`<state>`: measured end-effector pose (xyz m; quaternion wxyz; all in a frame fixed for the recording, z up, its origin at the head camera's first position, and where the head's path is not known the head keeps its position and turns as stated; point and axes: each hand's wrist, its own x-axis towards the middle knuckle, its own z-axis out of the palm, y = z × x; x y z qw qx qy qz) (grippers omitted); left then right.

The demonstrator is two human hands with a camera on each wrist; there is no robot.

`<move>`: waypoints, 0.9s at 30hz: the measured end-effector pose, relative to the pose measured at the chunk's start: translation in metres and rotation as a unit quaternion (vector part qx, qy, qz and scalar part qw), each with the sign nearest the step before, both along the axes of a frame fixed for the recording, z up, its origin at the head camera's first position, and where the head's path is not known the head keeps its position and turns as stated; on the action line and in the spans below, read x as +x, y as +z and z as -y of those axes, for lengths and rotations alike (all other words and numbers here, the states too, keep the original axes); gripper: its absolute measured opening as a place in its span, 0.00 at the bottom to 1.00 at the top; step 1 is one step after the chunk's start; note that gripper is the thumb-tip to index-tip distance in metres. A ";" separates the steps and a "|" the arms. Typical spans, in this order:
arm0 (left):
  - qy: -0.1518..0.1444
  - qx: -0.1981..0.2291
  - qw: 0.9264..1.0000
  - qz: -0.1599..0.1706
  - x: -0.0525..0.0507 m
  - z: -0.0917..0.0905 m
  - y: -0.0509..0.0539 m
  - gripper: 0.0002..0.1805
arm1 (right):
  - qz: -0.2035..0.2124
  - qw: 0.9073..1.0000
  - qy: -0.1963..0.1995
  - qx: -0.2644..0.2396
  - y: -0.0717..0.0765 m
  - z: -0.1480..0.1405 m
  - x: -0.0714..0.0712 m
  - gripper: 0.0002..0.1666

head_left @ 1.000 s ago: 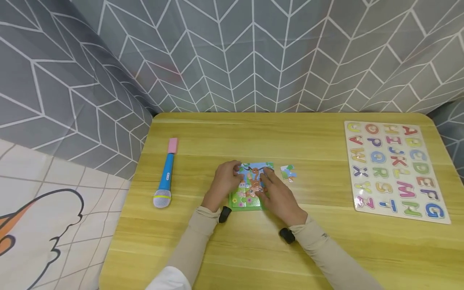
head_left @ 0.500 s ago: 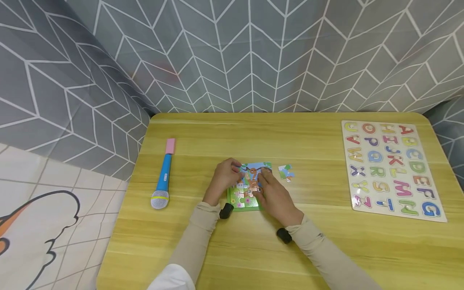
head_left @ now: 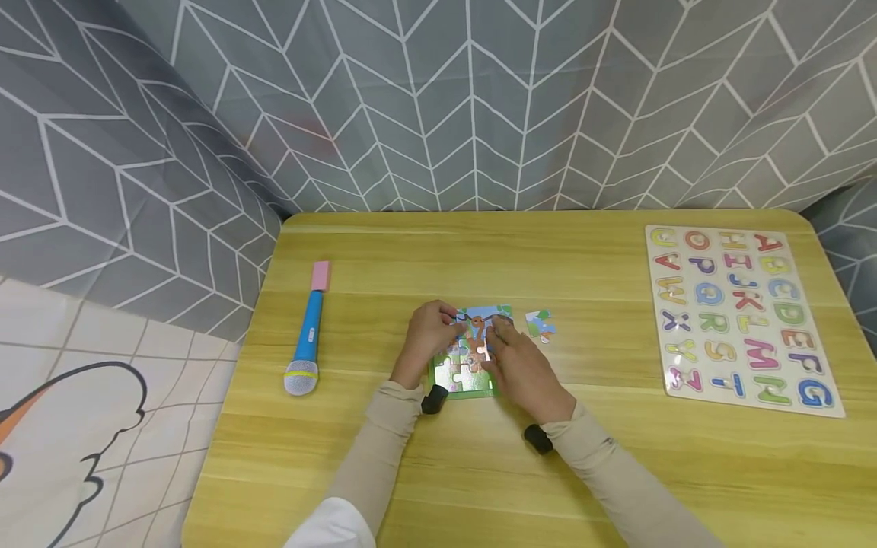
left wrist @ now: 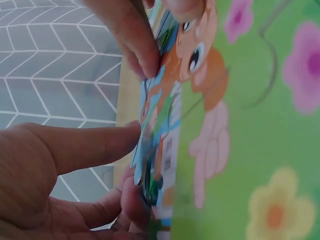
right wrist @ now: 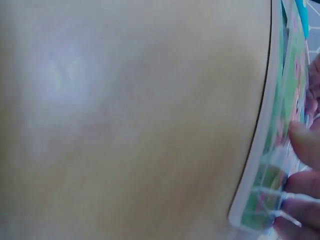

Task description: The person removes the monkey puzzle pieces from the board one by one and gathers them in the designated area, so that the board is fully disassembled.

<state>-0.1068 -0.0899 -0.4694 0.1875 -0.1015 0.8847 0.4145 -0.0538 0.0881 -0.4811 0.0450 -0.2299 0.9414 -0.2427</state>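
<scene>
A small jigsaw puzzle (head_left: 473,365) with a cartoon animal and flowers lies in a green-edged tray in the middle of the table. My left hand (head_left: 428,335) is at its upper left; in the left wrist view, the thumb and fingers pinch a puzzle piece (left wrist: 141,167) whose edge stands slightly raised. My right hand (head_left: 524,369) rests on the puzzle's right side with fingers extended, touching its surface; its palm covers that edge. One loose puzzle piece (head_left: 541,326) lies just right of the tray.
A blue toy microphone (head_left: 308,335) with a pink block (head_left: 320,275) at its end lies to the left. At the right is a wooden alphabet board (head_left: 743,320). Grey patterned curtain (head_left: 479,106) hangs behind the table's back edge.
The hands stay at the puzzle, with the left shifting slightly. Glare on the puzzle's lower part has grown. The view has drifted slightly.
</scene>
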 end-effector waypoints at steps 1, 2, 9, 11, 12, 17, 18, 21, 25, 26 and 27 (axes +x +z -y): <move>0.000 -0.006 1.000 -0.004 0.001 -0.001 0.000 0.17 | -0.009 1.000 -0.002 0.007 0.000 0.000 0.000 0.33; -0.001 -0.012 1.000 -0.008 0.001 -0.003 0.000 0.17 | -0.018 1.000 -0.004 0.014 0.001 0.000 0.001 0.32; -0.001 -0.029 0.999 -0.030 0.001 -0.008 -0.002 0.16 | -0.014 1.000 -0.004 0.012 0.005 -0.007 -0.002 0.36; -0.003 -0.031 0.999 -0.030 0.000 -0.008 -0.002 0.16 | 0.004 1.000 -0.003 0.002 0.006 -0.008 -0.004 0.38; -0.004 -0.027 0.999 -0.026 0.000 -0.007 -0.002 0.16 | 0.013 1.000 -0.003 -0.001 0.007 -0.009 -0.005 0.39; 0.000 -0.009 1.000 -0.014 -0.003 -0.007 -0.003 0.17 | 0.043 0.999 -0.005 0.002 0.010 -0.008 -0.006 0.39; 0.003 -0.002 1.000 -0.012 -0.003 -0.007 -0.004 0.17 | 0.045 0.999 -0.006 0.004 0.010 -0.008 -0.006 0.39; 0.006 0.012 1.000 -0.015 -0.003 -0.008 -0.006 0.18 | 0.049 0.999 -0.007 0.007 0.012 -0.006 -0.006 0.39; 0.011 0.020 0.999 -0.032 -0.001 -0.009 -0.007 0.17 | 0.049 0.999 -0.006 0.011 0.014 -0.005 -0.006 0.39; 0.014 0.022 0.999 -0.038 -0.001 -0.010 -0.007 0.17 | 0.050 0.999 -0.005 0.012 0.015 -0.004 -0.006 0.39; 0.014 0.026 0.999 -0.046 0.000 -0.010 -0.007 0.16 | 0.049 0.999 -0.004 0.015 0.015 -0.004 -0.007 0.38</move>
